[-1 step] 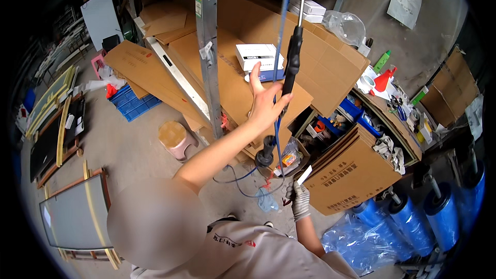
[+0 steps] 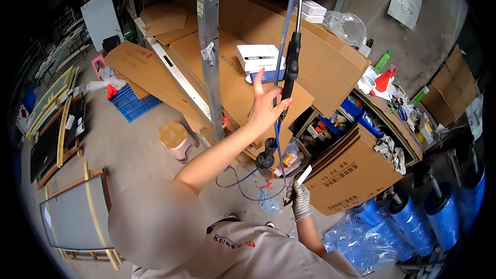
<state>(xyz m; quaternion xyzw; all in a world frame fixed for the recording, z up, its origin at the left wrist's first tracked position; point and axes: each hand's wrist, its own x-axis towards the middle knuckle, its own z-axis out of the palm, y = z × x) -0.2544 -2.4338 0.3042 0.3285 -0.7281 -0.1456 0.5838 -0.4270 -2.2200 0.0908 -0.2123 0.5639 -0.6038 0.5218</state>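
My bare left hand [image 2: 267,107] reaches out over the cardboard, its thumb and some fingers against the lower handle of a black air blow gun [image 2: 292,59], while one finger points away. The gun stands nearly upright, its slim metal nozzle ending in a red tip. A blue hose [image 2: 280,51] runs close beside it. Low on the right, my gloved right hand [image 2: 300,202] is closed around a flat white strip [image 2: 305,174]; its kind is unclear. Beyond the left hand, a white box [image 2: 257,58] rests above a blue box [image 2: 268,76] on the cardboard.
A metal post [image 2: 208,57] rises left of the gun. A black fitting [image 2: 266,154] and looped hose hang below my left hand. A stool [image 2: 178,138] stands left, folded cartons [image 2: 351,173] lean right, and blue film rolls [image 2: 444,212] stand at lower right.
The gun's tip has dipped slightly down and left. My left hand has shifted slightly down and right in the picture. My right hand has barely moved.
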